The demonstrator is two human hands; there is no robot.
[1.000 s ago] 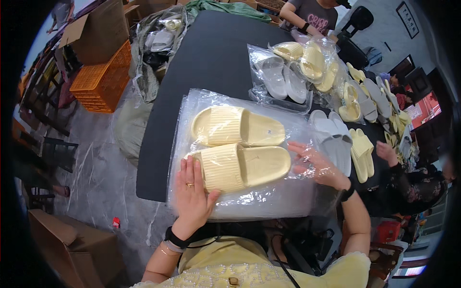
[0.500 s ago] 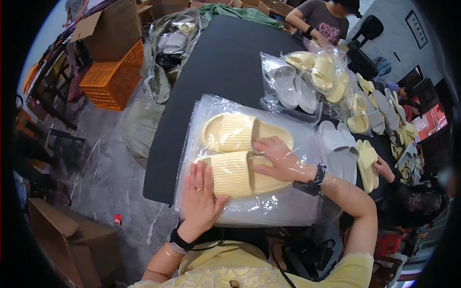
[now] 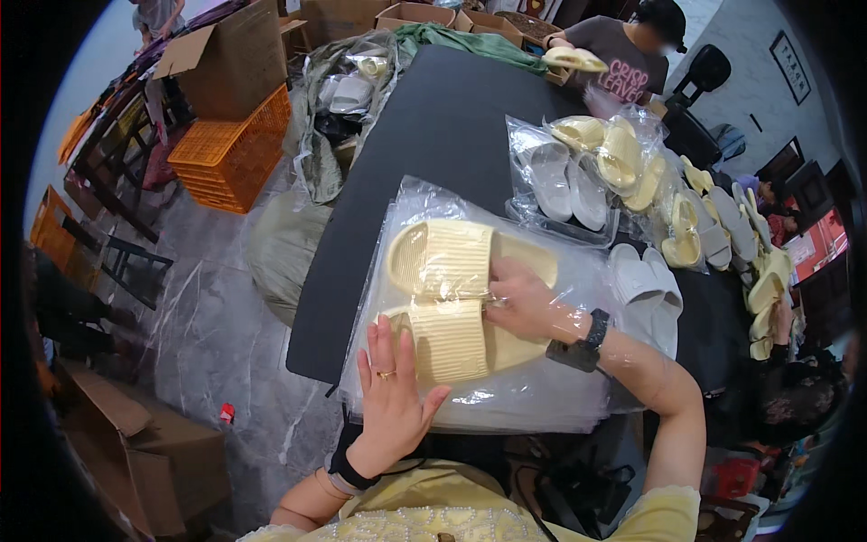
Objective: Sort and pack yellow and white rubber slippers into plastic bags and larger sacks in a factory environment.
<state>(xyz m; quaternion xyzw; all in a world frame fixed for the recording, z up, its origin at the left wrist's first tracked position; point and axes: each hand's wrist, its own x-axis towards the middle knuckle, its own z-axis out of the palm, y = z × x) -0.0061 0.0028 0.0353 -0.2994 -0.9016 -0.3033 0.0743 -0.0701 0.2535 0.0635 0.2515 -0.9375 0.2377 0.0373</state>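
A pair of pale yellow ribbed slippers, the far slipper [image 3: 456, 260] and the near slipper [image 3: 452, 341], lies side by side inside a clear plastic bag [image 3: 424, 194] on a stack of such bags. My right hand [image 3: 524, 303] reaches into the bag from the right; its fingers close on the inner edges of both slippers by the straps, the fingertips partly hidden. My left hand [image 3: 396, 388] is open, fingers stretched and spread, against the outside of the bag at the near slipper's toe end.
Grey slippers [image 3: 646, 285] lie right of the bags on the black table [image 3: 433, 108]. Bagged grey slippers [image 3: 560, 181] and yellow slippers [image 3: 619, 154] are beyond. Co-workers handle slippers at the far side and right. An orange crate [image 3: 230, 158] and cardboard box [image 3: 153, 452] stand left.
My right hand's fingers have drawn together on the slippers, which sit closer together. My left palm has lifted somewhat. The far co-worker now holds up a yellow slipper; the right co-worker's hand moved farther off.
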